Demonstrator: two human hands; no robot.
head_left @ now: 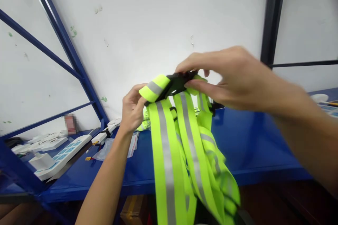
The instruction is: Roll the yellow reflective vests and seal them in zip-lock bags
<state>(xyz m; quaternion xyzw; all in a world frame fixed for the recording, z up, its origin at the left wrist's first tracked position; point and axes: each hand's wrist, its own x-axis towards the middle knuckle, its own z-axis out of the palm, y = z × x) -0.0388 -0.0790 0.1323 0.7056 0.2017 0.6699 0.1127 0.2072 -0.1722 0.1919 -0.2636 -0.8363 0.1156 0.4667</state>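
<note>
I hold up a neon-yellow reflective strap vest [182, 147] with grey reflective stripes; its straps hang down below the shelf edge. My left hand [132, 110] grips the folded strap end at the upper left. My right hand [232, 77] pinches the black plastic buckle [176, 84] at the top of the straps from above. Both hands are raised above the blue shelf [253, 140].
On the blue shelf to the left lie a white power strip [63, 154], white adapters and boxes [42, 144], small clear bags [111, 147] and a white device [105, 135]. Blue diagonal braces [71, 52] cross the white wall. A black upright [271, 17] stands at the right.
</note>
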